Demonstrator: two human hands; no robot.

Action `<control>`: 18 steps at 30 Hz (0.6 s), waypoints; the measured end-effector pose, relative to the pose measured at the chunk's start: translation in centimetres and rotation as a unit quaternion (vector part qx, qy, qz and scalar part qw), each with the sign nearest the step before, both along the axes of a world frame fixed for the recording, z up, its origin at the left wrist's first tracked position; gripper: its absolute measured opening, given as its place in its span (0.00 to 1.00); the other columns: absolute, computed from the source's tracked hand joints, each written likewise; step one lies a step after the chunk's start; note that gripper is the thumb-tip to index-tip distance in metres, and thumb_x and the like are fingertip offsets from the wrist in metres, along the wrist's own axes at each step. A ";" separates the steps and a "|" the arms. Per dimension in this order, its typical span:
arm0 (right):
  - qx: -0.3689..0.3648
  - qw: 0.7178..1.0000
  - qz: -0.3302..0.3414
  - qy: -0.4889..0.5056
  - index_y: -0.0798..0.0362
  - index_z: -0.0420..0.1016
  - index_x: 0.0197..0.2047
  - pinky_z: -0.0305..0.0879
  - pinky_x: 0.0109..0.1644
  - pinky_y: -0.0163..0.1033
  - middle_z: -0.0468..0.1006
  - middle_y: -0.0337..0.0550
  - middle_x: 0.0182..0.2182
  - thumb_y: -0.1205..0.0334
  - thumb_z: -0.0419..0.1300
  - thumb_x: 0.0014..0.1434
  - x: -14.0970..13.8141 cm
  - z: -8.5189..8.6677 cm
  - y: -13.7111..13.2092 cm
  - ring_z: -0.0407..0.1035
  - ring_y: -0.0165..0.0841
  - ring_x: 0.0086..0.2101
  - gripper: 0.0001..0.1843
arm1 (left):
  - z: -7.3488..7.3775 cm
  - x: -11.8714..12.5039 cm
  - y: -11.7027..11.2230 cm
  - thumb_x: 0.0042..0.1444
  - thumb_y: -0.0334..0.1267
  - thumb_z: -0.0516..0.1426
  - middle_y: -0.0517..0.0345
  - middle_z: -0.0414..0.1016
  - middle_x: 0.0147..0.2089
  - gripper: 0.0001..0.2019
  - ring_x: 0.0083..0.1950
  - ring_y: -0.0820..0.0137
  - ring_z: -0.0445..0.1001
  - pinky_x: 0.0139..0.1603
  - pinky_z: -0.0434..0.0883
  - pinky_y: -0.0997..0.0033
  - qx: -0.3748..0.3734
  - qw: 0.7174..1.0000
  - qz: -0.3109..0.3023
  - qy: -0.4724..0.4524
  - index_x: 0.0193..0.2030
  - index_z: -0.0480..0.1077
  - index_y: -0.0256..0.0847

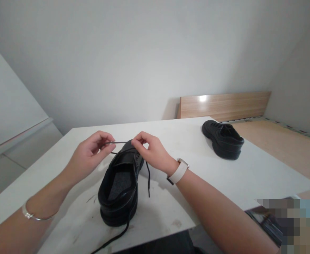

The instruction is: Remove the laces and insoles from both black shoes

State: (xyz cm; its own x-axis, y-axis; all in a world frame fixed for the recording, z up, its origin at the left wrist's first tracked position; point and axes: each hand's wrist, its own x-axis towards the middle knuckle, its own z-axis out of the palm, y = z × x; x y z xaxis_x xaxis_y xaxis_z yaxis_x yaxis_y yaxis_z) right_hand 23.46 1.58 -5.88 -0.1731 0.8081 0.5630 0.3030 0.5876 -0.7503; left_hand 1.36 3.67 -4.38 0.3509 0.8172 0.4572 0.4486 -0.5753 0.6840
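Observation:
A black shoe (pixel 119 213) stands on the white table with its heel toward me and its toe pointing away. Above its front part, a thin black shoelace (pixel 121 142) runs taut between my two hands. My left hand (pixel 91 153), left of the shoe, pinches the lace between thumb and fingertips. Over the toe area, my right hand (pixel 152 150) pinches the same stretch of lace. One loose lace end hangs at the shoe's right side. Another strand trails from beside the heel to the table's front edge.
A second black shoe (pixel 225 141) sits at the back right of the white table (pixel 176 208). Behind it are a wooden board (pixel 223 106) against the wall and a tan surface (pixel 289 141). Dark marks spot the tabletop near the first shoe.

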 end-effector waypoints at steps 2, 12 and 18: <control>-0.050 0.998 0.033 -0.023 0.55 0.71 0.32 0.59 0.34 0.33 0.71 0.34 0.25 0.63 0.63 0.62 1.1 0.2 0.2 0.64 0.27 0.28 0.08 | 0.1 -0.7 0.5 0.60 0.50 0.58 0.58 0.73 0.37 0.14 0.37 0.67 0.71 0.36 0.66 0.71 0.004 0.997 -0.024 0.079 0.45 0.70 0.42; -0.131 0.959 0.006 -0.251 0.55 0.82 0.33 0.51 0.29 0.33 0.68 0.32 0.21 0.63 0.70 0.55 4.7 0.7 1.0 0.59 0.25 0.24 0.04 | -0.7 -2.1 1.6 0.59 0.57 0.54 0.53 0.78 0.36 0.20 0.37 0.60 0.73 0.39 0.67 0.64 0.008 0.974 0.002 0.225 0.38 0.78 0.44; -0.028 0.989 -0.068 -0.126 0.54 0.83 0.32 0.61 0.39 0.34 0.76 0.40 0.31 0.65 0.69 0.56 5.0 0.0 1.9 0.68 0.29 0.33 0.02 | -0.3 -2.5 1.4 0.55 0.54 0.59 0.53 0.78 0.47 0.15 0.53 0.55 0.71 0.58 0.65 0.58 0.072 0.989 0.048 0.123 0.35 0.75 0.45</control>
State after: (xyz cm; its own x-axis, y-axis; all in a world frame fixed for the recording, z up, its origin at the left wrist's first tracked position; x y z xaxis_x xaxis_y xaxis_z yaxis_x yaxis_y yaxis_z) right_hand 28.50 3.45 -5.87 -0.1901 0.8622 0.4696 0.5577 0.4884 -0.6711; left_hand -1.13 5.05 -4.73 0.3897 0.7850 0.4816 0.6482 -0.6053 0.4621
